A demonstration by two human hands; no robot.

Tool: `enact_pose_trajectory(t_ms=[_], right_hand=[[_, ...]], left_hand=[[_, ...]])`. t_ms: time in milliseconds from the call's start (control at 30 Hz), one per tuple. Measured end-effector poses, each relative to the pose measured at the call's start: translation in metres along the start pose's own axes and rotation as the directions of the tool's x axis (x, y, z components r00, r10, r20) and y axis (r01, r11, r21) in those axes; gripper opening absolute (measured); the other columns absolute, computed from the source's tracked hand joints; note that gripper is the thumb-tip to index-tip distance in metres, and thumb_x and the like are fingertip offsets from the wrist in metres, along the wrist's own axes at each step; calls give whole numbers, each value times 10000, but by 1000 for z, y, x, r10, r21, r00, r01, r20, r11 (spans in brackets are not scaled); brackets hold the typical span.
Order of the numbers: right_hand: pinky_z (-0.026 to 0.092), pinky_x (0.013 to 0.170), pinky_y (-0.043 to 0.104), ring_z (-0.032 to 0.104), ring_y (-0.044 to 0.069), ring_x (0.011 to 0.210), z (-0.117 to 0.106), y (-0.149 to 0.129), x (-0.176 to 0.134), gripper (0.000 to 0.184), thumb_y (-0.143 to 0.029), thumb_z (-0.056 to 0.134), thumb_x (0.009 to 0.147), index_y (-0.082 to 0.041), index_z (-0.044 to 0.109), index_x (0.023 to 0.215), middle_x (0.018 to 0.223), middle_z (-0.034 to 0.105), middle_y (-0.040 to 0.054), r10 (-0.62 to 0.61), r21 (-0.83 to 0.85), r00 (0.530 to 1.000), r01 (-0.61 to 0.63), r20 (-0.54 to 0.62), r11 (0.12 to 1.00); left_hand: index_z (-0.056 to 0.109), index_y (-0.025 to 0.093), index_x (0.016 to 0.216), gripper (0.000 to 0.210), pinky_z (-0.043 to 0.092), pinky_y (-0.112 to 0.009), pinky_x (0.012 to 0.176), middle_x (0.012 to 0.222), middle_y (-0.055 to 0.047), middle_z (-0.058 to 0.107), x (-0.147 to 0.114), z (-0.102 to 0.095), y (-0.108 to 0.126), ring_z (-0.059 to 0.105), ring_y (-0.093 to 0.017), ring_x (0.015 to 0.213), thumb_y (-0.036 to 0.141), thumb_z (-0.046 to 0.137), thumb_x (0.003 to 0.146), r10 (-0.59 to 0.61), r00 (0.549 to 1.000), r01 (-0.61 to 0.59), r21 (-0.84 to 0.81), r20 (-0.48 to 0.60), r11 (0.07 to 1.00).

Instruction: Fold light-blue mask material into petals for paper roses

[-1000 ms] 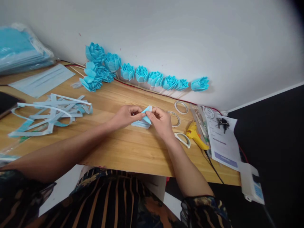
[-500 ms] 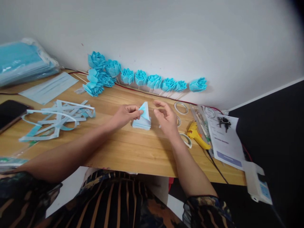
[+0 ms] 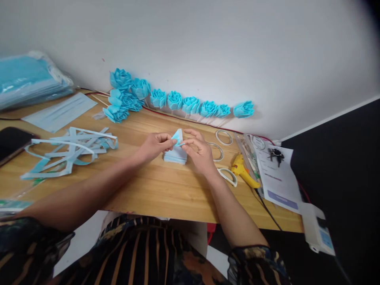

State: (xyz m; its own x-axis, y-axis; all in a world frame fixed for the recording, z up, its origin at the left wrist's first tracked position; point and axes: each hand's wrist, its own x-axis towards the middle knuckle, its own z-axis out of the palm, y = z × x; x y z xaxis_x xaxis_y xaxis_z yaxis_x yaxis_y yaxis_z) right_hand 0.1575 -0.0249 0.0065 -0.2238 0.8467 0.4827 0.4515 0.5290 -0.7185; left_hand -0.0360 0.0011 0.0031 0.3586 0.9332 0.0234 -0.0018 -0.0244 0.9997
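left hand (image 3: 156, 147), at the middle of the frame, has its thumb and forefinger closed on a small pale-blue triangle of folded, thin cloth-like material (image 3: 178, 135); the right hand (image 3: 200, 152), just right of centre, pinches the same triangle at its lower right corner. the piece is held over a small stack of pale-blue rectangular sheets (image 3: 175, 156) lying on the light-brown wooden table (image 3: 154, 194).

if the left thumb eases off, the fold could spring open, since such soft material probably keeps a crease poorly. a harder pull from the right hand might skew that corner. the stack lies just under both hands, so a lowered wrist could nudge its edges out of line. right of centre, a thick white ring-shaped roll (image 3: 234, 182) sits near the right wrist; a careless sweep might push it into the yellow plastic glue gun (image 3: 245, 171).
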Motion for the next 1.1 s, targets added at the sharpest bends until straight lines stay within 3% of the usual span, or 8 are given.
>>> enact_pose_trajectory(t_ms=[200, 433, 633, 833, 1100], right_hand=[[502, 914, 362, 649, 193, 1012, 5, -1, -1, 134, -359, 682, 822, -228, 661, 804, 1081, 691, 39, 184, 219, 983, -185, 26, 958], [501, 765, 306, 629, 151, 754, 7, -4, -1, 189, -389, 712, 780, -216, 640, 759, 796, 691, -1, 264, 189, 965, -258, -6, 947], [492, 712, 282, 615, 134, 726, 8, 0, -2, 212, -395, 727, 765, -213, 624, 803, 781, 676, -11, 293, 246, 956, -284, 1, 927], [481, 663, 272, 605, 120, 678, 8, 1, 0, 460, -371, 739, 736, -249, 579, 1150, 774, 670, -40, 374, 381, 925, -368, 61, 848], [457, 639, 258, 585, 108, 659, 11, 2, -2, 428, -347, 724, 761, -255, 612, 1163, 755, 650, -50, 334, 366, 940, -337, 72, 867]], left_hand=[[585, 153, 617, 303, 354, -196, 471, 558, 28, 507, -3, 2, 1, 435, -73, 502, 409, 659, 762, 55, 998, -56, 80, 11, 995], [575, 158, 616, 312, 341, -191, 470, 561, 27, 503, -2, 1, -1, 426, -74, 505, 417, 662, 767, 91, 995, -93, 102, 30, 990], [586, 157, 627, 319, 333, -195, 473, 573, 18, 514, -3, 1, -1, 427, -79, 515, 432, 652, 777, 95, 995, -99, 116, 37, 988], [600, 150, 641, 304, 357, -192, 476, 589, 16, 535, -4, 3, 1, 447, -77, 518, 420, 666, 765, 68, 997, -72, 96, 44, 993], [613, 145, 673, 281, 364, -193, 481, 605, 12, 543, -4, 4, 1, 457, -78, 534, 405, 669, 763, 77, 995, -82, 84, 61, 993]])
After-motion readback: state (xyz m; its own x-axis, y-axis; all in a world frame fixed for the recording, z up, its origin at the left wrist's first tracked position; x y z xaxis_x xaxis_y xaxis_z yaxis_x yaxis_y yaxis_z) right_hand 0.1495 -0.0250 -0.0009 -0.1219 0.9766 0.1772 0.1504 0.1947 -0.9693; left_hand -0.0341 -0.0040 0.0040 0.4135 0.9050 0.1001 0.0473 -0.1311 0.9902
